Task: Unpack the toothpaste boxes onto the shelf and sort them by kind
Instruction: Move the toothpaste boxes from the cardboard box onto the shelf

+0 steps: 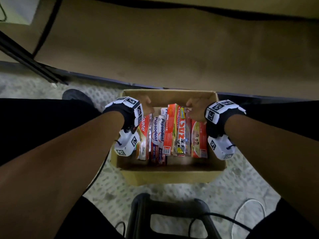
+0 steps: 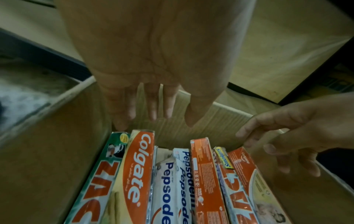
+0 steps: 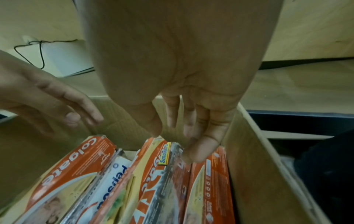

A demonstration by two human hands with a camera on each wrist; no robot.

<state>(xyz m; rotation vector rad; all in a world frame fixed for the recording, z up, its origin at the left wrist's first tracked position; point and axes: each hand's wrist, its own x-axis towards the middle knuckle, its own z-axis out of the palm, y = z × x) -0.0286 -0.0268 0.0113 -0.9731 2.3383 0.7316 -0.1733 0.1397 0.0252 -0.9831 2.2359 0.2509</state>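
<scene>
An open cardboard carton (image 1: 170, 175) stands on the floor below the tan shelf board (image 1: 172, 49). Toothpaste boxes stand packed in it: red Colgate (image 1: 144, 133), white Pepsodent (image 1: 159, 133), a silver-and-red Zact box (image 1: 181, 135), another Colgate (image 1: 199, 140), and a green Zact box (image 2: 95, 174) at the left wall. My left hand (image 1: 146, 105) hovers over the far end of the left Colgate box (image 2: 141, 145), fingers straight and holding nothing. My right hand (image 3: 174, 133) hangs loosely spread above the Zact box (image 3: 168, 174); whether it touches is unclear.
A black stool (image 1: 165, 213) stands close in front of the carton, with black cables and a white cable (image 1: 250, 204) on the speckled floor. A dark shelf post (image 1: 25, 56) slants at the left. A shoe (image 1: 76, 95) rests left of the carton.
</scene>
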